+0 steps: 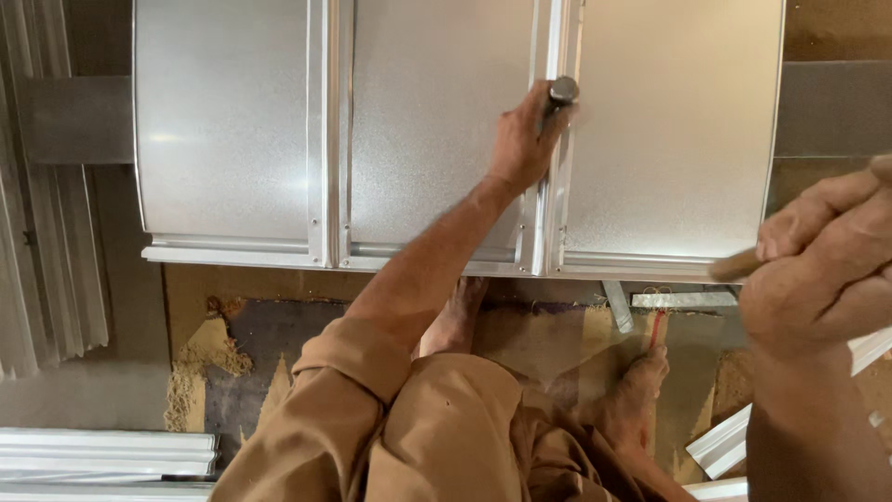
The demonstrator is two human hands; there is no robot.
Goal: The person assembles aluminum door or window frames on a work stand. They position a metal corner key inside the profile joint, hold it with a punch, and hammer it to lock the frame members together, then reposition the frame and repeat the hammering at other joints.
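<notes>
Closest to the lens, the right hand (822, 265) looms large and blurred at the right edge, its fingers (804, 228) curled tight around a wooden handle (739, 265). Only a short stub of that handle shows below the fist; whatever head it carries is cut off beyond the frame, so what kind of tool it is cannot be told.

Further out, the left hand (522, 139) reaches across the sheet-metal panel (427, 130), a pale galvanised piece with raised seams that lies across the top of the view. Its fingers are wrapped around a short dark steel rod (560, 93) with a round flat end, held upright against the seam (548, 186) on the right side of the panel. The hand hides most of the rod; only its top shows.

Below the panel's folded edge, two bare feet (641, 381) rest on a floor (242, 335) of worn cardboard and dust, half covered by knees in tan cloth. Metal strips (102, 455) lie stacked at lower left, partly out of frame, and other offcuts (725, 442) poke in behind the right forearm.
</notes>
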